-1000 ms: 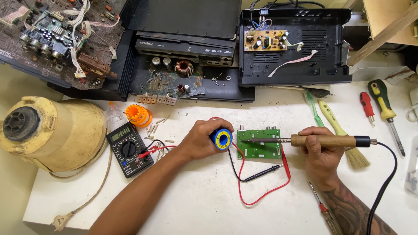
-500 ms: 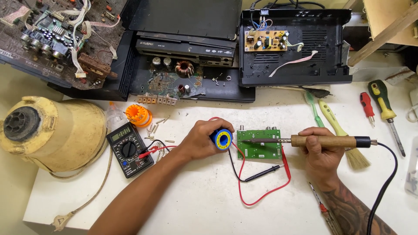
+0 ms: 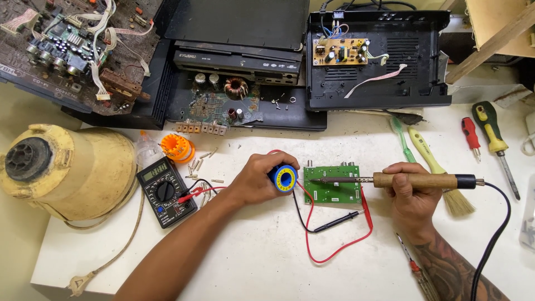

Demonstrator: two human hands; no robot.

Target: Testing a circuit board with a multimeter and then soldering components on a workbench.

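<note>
There are two hands, a left hand (image 3: 257, 177) and a right hand (image 3: 411, 196). There is one small green board (image 3: 333, 188) on the white table (image 3: 267, 262). There is one hot tool with a wooden handle (image 3: 415, 180) and one roll of wire (image 3: 285, 179). There is one black meter (image 3: 165, 191) with two leads, one red (image 3: 340, 253) and one black (image 3: 334, 223). There are two brushes: one green toothbrush (image 3: 400, 137) and one yellow brush (image 3: 440, 173). I count three screwdrivers: a red one (image 3: 469, 134), a green and yellow one (image 3: 493, 136), and one near the bottom (image 3: 415, 270). There is one big yellow jug (image 3: 67, 173) and one orange reel (image 3: 178, 148).
</note>
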